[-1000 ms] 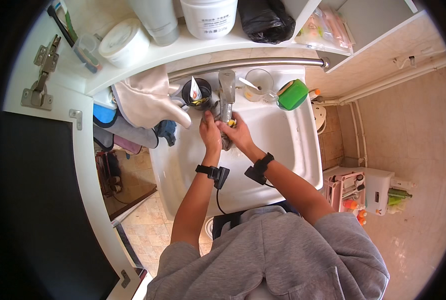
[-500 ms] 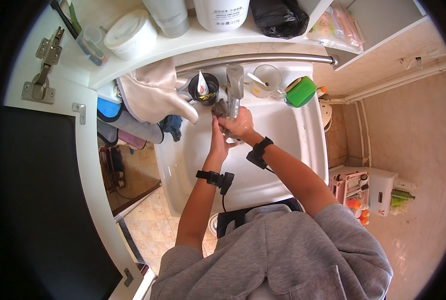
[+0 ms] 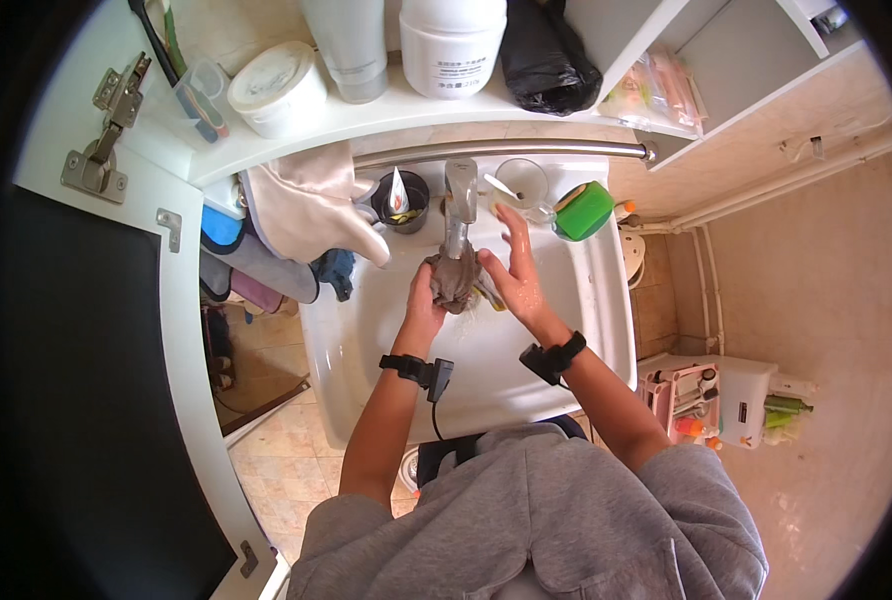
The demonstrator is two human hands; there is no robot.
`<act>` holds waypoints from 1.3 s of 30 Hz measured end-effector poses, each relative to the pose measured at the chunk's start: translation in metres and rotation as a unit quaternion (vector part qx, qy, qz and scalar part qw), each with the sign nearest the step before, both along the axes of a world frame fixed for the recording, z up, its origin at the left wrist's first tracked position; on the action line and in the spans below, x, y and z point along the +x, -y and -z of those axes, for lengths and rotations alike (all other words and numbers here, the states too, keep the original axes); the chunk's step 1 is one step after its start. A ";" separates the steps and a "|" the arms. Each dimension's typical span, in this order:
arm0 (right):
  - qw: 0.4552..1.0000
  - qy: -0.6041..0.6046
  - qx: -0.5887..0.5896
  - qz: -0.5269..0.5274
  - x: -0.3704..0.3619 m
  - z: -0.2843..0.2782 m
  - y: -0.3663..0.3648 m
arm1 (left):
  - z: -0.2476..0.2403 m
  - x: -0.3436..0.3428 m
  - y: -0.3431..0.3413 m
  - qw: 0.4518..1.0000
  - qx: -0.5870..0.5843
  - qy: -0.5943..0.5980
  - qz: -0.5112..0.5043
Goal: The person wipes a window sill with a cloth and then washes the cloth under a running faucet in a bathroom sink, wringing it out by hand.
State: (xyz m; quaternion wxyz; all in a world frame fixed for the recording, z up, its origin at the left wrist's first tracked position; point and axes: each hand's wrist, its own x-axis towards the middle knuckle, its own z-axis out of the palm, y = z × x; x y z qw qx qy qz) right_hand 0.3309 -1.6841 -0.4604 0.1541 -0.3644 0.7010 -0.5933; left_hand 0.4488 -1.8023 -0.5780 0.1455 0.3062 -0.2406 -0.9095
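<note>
A bunched grey-brown cloth (image 3: 453, 280), wet-looking, is right under the spout of the metal faucet (image 3: 459, 200) over the white sink (image 3: 366, 390). My left hand (image 3: 424, 305) grips its left side, with the fingers partly hidden behind it. On the other side my right hand (image 3: 516, 278) is open, fingers spread and pointing up and away; its thumb is close to the cloth, and I cannot tell whether it touches. A strip with yellow and grey (image 3: 489, 292) shows between the cloth and my right palm. Drops of water glisten on my right hand.
On the sink's back ledge are a black cup (image 3: 413, 222) with a tube, a clear mug (image 3: 522, 180) and a green bottle (image 3: 584, 211). Light satin gloves (image 3: 306, 205) hang at left beside an open cabinet door (image 3: 181, 330). A shelf (image 3: 386, 115) with containers overhangs the back.
My right hand has come off the cloth, moved right and spread its fingers. The cloth has shifted nearer to me, beneath the spout, still in my left hand. The whole view has shifted slightly.
</note>
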 end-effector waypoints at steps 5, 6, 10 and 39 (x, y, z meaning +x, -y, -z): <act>0.948 -0.302 0.073 -0.065 0.006 -0.057 0.021 | 0.001 0.008 0.000 1.000 -0.008 -0.024 0.019; 0.959 -0.271 0.062 -0.061 0.006 -0.056 0.019 | -0.002 0.006 0.000 0.999 0.018 -0.033 0.000; 0.935 -0.329 0.109 -0.076 0.016 -0.035 -0.002 | -0.010 0.019 -0.002 0.999 0.036 0.006 -0.028; 0.889 0.442 -0.054 -0.103 0.031 0.059 -0.053 | -0.092 0.043 0.004 0.843 -0.427 0.047 0.325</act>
